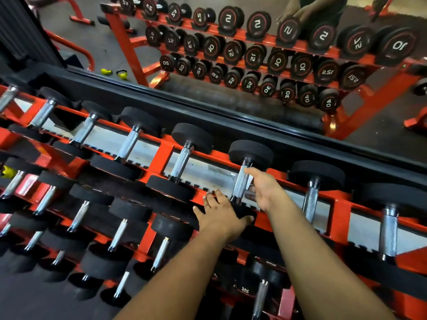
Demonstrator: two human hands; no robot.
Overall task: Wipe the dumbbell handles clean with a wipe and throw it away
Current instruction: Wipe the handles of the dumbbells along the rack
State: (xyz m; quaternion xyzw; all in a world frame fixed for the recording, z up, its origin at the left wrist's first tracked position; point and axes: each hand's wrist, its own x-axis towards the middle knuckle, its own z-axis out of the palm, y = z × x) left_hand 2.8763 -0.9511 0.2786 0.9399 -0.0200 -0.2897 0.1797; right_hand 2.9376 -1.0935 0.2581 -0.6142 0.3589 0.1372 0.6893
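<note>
working the knurled chrome handle [240, 185] of the black round-headed dumbbell on the top tier of the red steel rack [165, 158], just below the wall mirror [231, 54]. right hand [265, 190] reaching in from the handle's right side, fingers curling behind the bar with something pale and thin against it, probably the wipe [249, 184], though too little shows to be sure; grip there loosely wrapped, not clamped hard. left hand [221, 215] laid flat over the dumbbell's near black rubber head [242, 213], fingers spread, pressing down, holding nothing. good bracing: keeps the weight from rolling in its cradle. to do the stroke well: close the right fingers fully round the bar with the wipe between palm and metal, run end to end from far head to near head, then twist so the underside gets covered too, since knurling traps grime. keep the left palm planted throughout. neighbouring dumbbells [182, 162] along the row probably waiting, so likely mid-task; no bin in sight for the throw-away.
</note>
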